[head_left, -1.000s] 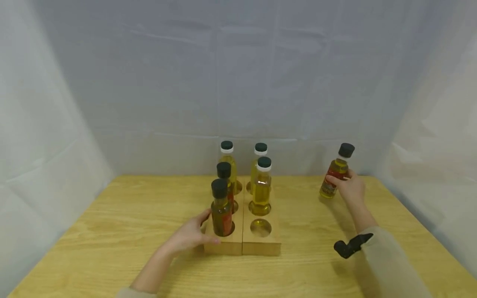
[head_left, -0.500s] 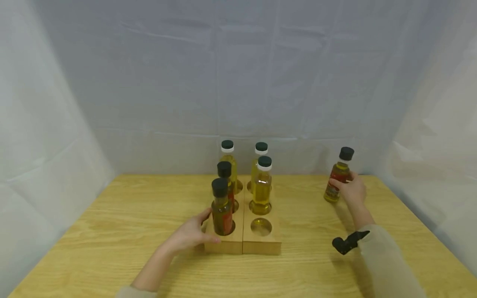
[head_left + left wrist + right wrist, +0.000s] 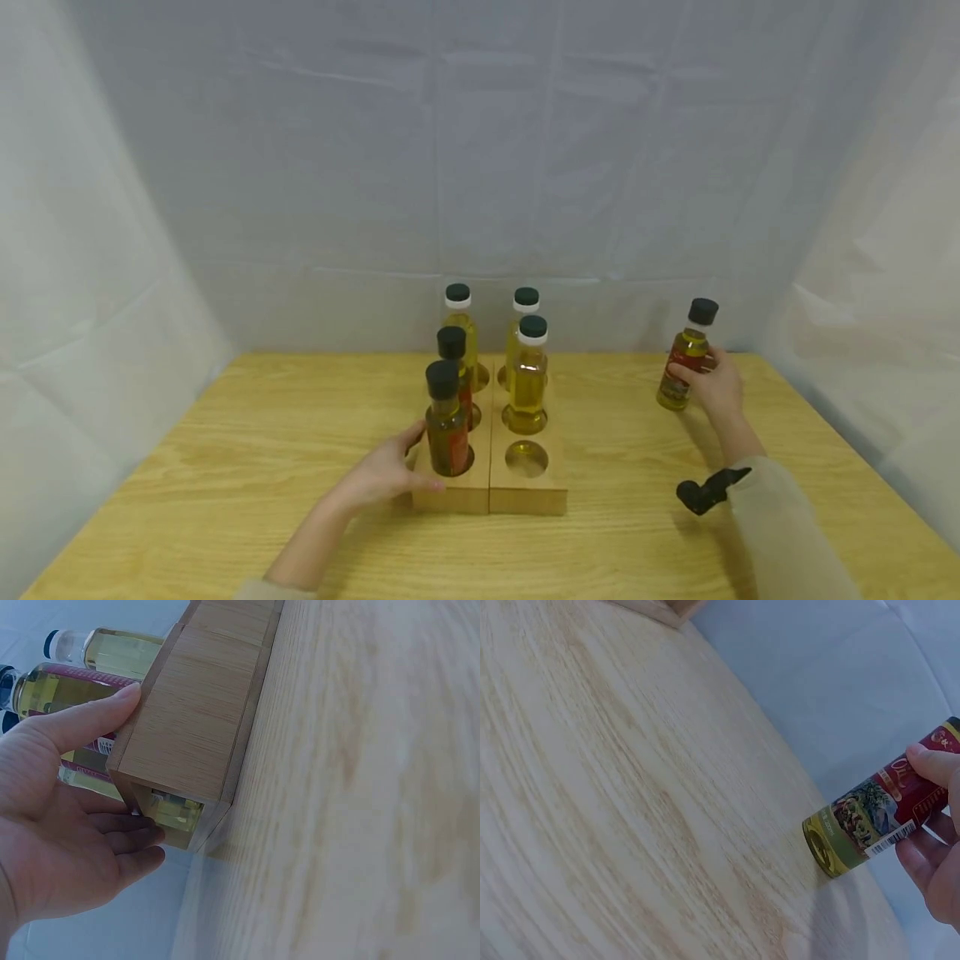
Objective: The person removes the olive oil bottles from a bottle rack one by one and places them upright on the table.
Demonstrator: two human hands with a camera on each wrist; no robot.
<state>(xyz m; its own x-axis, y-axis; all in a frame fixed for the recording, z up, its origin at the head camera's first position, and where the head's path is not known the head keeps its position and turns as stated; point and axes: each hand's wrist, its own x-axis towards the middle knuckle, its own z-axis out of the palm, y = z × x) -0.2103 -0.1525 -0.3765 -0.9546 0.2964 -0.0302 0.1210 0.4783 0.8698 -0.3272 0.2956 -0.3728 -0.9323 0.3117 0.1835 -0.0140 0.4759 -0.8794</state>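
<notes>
Head view: left hand (image 3: 382, 473), fingers half-curled, holds left rack (image 3: 457, 500), probably for steadiness, while right hand (image 3: 717, 390) clasps far-right bottle (image 3: 687, 353).

The left forearm (image 3: 311, 542) comes in from the near side of the bench (image 3: 262, 450), slanting up and rightward, its wrist bare and a pale sleeve (image 3: 273, 591) just showing. The left hand (image 3: 381, 471) lies well in from the bench's left edge; its thumb (image 3: 90, 716) is stretched out, the fingers (image 3: 135, 847) bent below it, with part of the palm in view. The right forearm (image 3: 783, 525), in a long pale sleeve, leans forward and slightly leftward. The right hand (image 3: 718, 385) is near the bench's far right corner, gripping, thumb on one side and fingers curled round the other. The two hands are well apart.
</notes>
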